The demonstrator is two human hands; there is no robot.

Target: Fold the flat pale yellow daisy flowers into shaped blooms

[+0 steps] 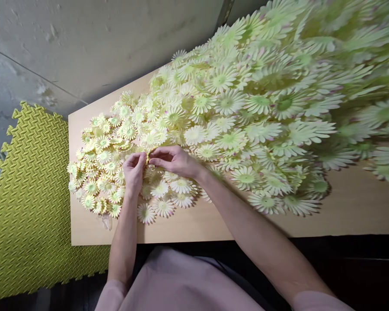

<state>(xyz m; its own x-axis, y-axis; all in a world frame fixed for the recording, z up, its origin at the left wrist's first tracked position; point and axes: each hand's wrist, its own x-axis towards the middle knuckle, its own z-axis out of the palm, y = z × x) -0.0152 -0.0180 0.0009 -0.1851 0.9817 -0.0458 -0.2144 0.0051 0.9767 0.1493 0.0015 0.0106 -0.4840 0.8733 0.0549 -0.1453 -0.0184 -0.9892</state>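
Observation:
My left hand [134, 170] and my right hand [173, 160] meet above the table, fingertips close together. Between them is a small yellow flower piece [148, 157], pinched by both hands; its exact shape is partly hidden by the fingers. To the left of my hands lies a heap of small pale-yellow artificial flowers [99, 166] with green centres. Larger flat daisy-like flower pieces [227, 103], whitish with green middles, are piled up beyond and to the right of my right hand. A few loose ones [164, 207] rest just below my hands.
Flowers cover much of the light wooden table [188, 226]. A yellow-green interlocking foam mat [32, 194] is at the left, beyond the table edge. A grey stained wall [132, 34] runs behind the table. A scrap of clear plastic [106, 222] lies near the front left.

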